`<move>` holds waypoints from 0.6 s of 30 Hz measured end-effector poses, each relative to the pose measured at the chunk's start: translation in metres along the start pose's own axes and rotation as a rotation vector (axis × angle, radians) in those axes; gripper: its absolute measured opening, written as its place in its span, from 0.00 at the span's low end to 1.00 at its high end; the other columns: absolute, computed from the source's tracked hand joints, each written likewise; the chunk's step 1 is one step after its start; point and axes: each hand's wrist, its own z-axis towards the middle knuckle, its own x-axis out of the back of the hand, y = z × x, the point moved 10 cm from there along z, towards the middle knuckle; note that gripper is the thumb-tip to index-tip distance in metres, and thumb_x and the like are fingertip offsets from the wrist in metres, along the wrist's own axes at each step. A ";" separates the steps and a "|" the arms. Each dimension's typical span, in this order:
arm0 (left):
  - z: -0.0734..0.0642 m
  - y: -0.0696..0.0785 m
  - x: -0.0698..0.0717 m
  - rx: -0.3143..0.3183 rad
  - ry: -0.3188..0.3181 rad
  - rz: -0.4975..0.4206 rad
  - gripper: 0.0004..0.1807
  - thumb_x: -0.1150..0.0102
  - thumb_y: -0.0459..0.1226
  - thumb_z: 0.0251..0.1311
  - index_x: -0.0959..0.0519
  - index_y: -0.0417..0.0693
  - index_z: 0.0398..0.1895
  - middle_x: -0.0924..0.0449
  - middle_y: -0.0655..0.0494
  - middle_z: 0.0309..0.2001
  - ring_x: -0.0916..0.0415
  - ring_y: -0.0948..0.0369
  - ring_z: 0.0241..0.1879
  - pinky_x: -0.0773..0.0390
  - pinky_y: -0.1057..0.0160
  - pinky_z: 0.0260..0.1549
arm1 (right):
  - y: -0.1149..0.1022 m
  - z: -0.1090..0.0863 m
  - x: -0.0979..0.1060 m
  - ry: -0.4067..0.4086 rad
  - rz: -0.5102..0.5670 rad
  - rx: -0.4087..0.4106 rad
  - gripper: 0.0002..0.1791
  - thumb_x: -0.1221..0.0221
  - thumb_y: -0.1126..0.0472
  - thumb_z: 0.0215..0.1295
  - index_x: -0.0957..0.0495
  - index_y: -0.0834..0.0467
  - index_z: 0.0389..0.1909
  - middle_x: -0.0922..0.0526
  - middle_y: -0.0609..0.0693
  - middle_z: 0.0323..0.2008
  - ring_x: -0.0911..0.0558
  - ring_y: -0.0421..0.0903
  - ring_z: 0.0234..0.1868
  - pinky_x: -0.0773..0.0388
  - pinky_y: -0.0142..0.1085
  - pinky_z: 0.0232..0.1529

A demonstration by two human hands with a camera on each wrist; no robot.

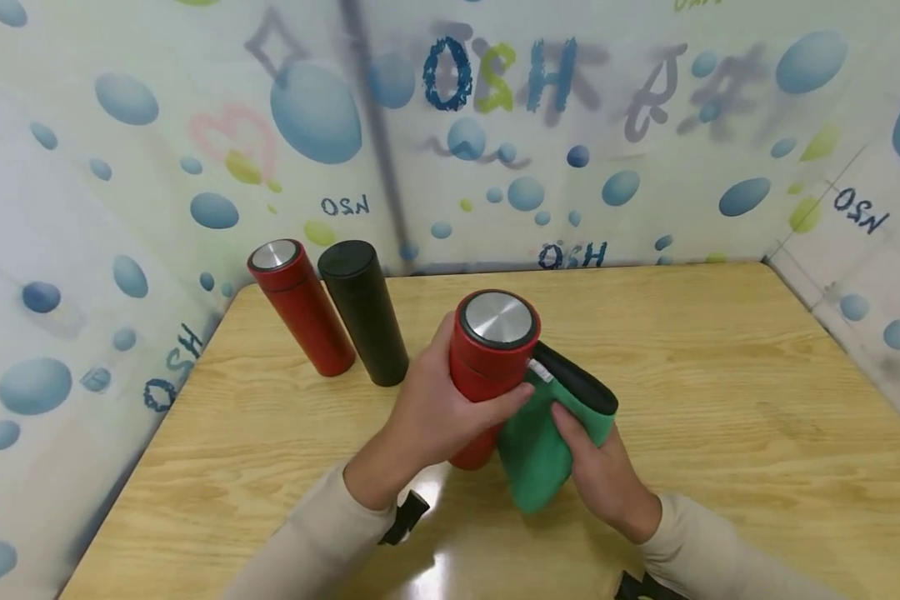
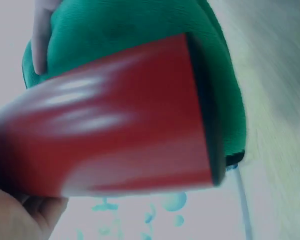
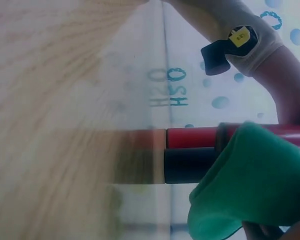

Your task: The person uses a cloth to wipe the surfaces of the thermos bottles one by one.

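My left hand (image 1: pixel 435 408) grips a red thermos flask (image 1: pixel 483 371) with a silver-topped lid, fingers and thumb wrapped around its upper part. The flask is raised above the table; its dark base shows in the left wrist view. Right beside it, my right hand (image 1: pixel 607 475) holds a green cloth (image 1: pixel 532 458) with black edging and a small white tag, thumb on the near side. The cloth (image 2: pixel 115 25) lies behind the flask in the left wrist view; whether it touches the flask I cannot tell. Most of the right hand's fingers are hidden by the cloth.
On the left of the wooden table (image 1: pixel 720 400) stand a second red flask (image 1: pixel 307 317) with a silver lid top and a black flask (image 1: pixel 367 321), close together. A wall covering (image 1: pixel 607 208) printed with blue drops rises behind the table's back edge.
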 end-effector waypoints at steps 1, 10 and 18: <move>-0.001 0.002 0.001 -0.014 0.004 -0.044 0.39 0.26 0.41 0.52 0.36 0.58 0.66 0.22 0.65 0.56 0.23 0.64 0.55 0.16 0.60 0.49 | 0.000 -0.001 -0.003 -0.018 0.009 0.003 0.19 0.61 0.66 0.80 0.35 0.57 0.67 0.20 0.41 0.51 0.18 0.35 0.49 0.19 0.29 0.49; -0.009 0.018 0.012 -0.216 0.108 -0.448 0.34 0.31 0.52 0.57 0.33 0.45 0.60 0.19 0.49 0.48 0.19 0.56 0.48 0.16 0.52 0.49 | 0.022 -0.001 -0.002 -0.016 0.017 -0.252 0.23 0.61 0.52 0.82 0.37 0.63 0.67 0.20 0.41 0.49 0.19 0.35 0.51 0.21 0.28 0.52; -0.020 0.037 0.033 -0.357 0.286 -0.509 0.33 0.32 0.53 0.58 0.33 0.47 0.59 0.18 0.56 0.48 0.17 0.52 0.48 0.16 0.51 0.50 | 0.050 -0.003 -0.021 -0.141 0.496 -0.536 0.25 0.66 0.38 0.79 0.30 0.49 0.57 0.18 0.37 0.49 0.18 0.32 0.52 0.19 0.34 0.56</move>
